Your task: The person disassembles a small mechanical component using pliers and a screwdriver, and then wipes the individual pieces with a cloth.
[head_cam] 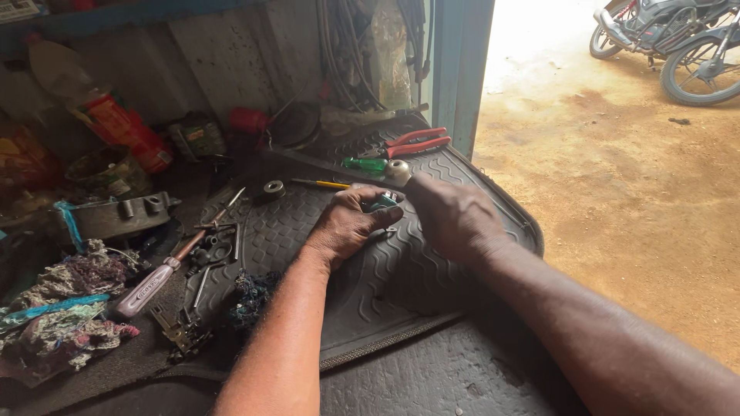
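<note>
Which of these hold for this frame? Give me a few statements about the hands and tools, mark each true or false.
1. The left hand presses a small dark part with a green tint onto the black rubber mat. True.
2. The right hand holds a rounded metal piece just above that part. True.
3. The red-handled pliers are in the right hand. False: they lie on the mat near the doorway, untouched.
4. The screwdriver with a clear handle lies to the left of the left hand. True.
5. The green-handled screwdriver lies on the dirt outside. False: it lies on the mat beside the pliers.
6. A car is parked outside. False: motorcycles stand there.
</note>
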